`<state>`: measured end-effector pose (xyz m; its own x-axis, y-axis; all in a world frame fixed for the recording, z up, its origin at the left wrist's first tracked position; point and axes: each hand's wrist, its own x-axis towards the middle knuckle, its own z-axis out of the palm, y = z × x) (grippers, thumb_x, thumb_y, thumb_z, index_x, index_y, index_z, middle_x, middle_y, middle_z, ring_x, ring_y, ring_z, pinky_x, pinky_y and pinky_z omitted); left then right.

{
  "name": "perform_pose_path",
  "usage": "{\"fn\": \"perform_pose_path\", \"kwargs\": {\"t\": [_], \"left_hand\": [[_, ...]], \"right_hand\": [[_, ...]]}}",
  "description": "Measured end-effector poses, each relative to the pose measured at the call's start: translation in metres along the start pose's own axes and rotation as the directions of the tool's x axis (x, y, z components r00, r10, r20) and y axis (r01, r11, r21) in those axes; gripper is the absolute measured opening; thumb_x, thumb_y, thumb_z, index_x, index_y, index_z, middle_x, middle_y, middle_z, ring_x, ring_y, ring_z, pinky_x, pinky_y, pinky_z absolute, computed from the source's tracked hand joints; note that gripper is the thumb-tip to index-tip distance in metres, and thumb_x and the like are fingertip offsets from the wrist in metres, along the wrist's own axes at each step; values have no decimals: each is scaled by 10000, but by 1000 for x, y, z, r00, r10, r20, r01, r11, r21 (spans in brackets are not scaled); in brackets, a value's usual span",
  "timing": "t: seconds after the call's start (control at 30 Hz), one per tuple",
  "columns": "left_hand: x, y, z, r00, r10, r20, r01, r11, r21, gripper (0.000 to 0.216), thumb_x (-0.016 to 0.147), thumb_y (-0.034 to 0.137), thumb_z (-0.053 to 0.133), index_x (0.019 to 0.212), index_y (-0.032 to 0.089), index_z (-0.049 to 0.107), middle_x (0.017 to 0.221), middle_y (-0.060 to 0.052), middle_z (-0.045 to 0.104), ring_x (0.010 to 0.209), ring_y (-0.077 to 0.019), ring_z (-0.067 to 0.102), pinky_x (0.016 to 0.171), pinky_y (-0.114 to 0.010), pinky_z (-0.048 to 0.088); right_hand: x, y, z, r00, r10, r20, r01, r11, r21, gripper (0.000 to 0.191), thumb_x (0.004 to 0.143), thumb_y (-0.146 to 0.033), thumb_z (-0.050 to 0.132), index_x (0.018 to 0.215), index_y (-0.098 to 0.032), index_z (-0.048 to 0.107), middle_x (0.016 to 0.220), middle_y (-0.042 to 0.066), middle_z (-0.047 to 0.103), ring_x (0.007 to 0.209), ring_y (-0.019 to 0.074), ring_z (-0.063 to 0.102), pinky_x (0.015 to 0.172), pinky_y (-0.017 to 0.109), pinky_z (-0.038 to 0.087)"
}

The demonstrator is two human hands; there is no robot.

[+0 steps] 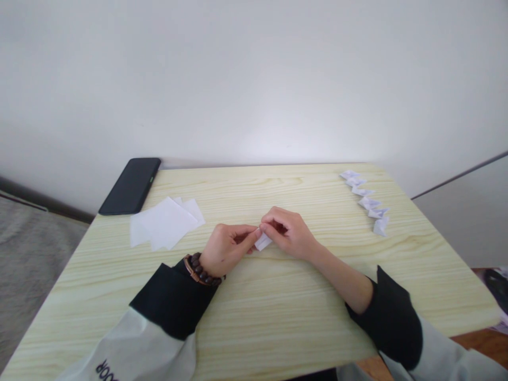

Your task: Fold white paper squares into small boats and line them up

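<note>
Both my hands meet at the middle of the light wooden table (278, 317). My left hand (226, 248), with a brown bead bracelet (200, 270) on its wrist, pinches one side of a small folded white paper piece (262, 242). My right hand (288, 233) pinches the other side, its fingers curled over the paper. The paper rests low, touching or just above the tabletop. Most of it is hidden by my fingers.
A loose stack of flat white paper sheets (164, 222) lies at the left. A black phone (130, 185) overhangs the table's far left corner. Several small folded paper pieces (369, 202) form a row at the far right. A plain wall stands behind.
</note>
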<state>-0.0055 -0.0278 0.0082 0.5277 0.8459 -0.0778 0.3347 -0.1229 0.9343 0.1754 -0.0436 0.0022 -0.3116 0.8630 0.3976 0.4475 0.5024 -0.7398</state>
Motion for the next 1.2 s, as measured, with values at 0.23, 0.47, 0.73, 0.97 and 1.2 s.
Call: {"fn": "perform_pose_path", "kwargs": {"t": [0.23, 0.47, 0.73, 0.97, 1.2], "left_hand": [[2, 5, -4, 982, 30, -187, -34, 999, -22, 312, 776, 410, 593, 843, 137, 729, 616, -18, 695, 546, -128, 619, 538, -190, 504], [4, 7, -4, 982, 2, -191, -22, 994, -103, 328, 749, 430, 612, 800, 118, 700, 688, -43, 709, 598, -138, 625, 577, -209, 516], [6, 1, 0, 980, -26, -199, -11, 983, -184, 338, 720, 457, 641, 822, 134, 633, 734, -50, 700, 648, -157, 636, 585, -241, 533], [5, -4, -1, 973, 20, -232, -62, 982, -177, 290, 737, 420, 639, 803, 138, 623, 712, -31, 687, 626, -139, 629, 590, -231, 520], [4, -1, -4, 973, 53, -225, -76, 992, -97, 241, 763, 376, 628, 794, 138, 646, 728, -29, 706, 665, -142, 642, 635, -221, 503]], "right_hand": [[0, 3, 3, 978, 207, -34, -197, 963, 184, 177, 840, -344, 551, 801, -172, 559, 631, -24, 550, 449, 56, 413, 430, 187, 312], [-1, 3, 3, 977, 208, -38, -202, 971, 129, 148, 858, -304, 520, 801, -169, 539, 615, -39, 514, 443, 45, 386, 430, 178, 294], [-1, 3, 2, 992, 123, 15, -124, 992, 29, 169, 870, -303, 500, 775, -169, 540, 610, -31, 512, 496, 62, 416, 489, 186, 328], [-1, -3, -1, 988, 111, 104, -116, 992, 44, 147, 864, -286, 496, 810, -164, 559, 593, -36, 509, 465, 60, 390, 462, 186, 311], [1, -2, -1, 995, -40, 94, 45, 998, -52, 158, 868, -213, 474, 765, -155, 579, 657, -3, 535, 581, 85, 459, 559, 201, 350]]}}
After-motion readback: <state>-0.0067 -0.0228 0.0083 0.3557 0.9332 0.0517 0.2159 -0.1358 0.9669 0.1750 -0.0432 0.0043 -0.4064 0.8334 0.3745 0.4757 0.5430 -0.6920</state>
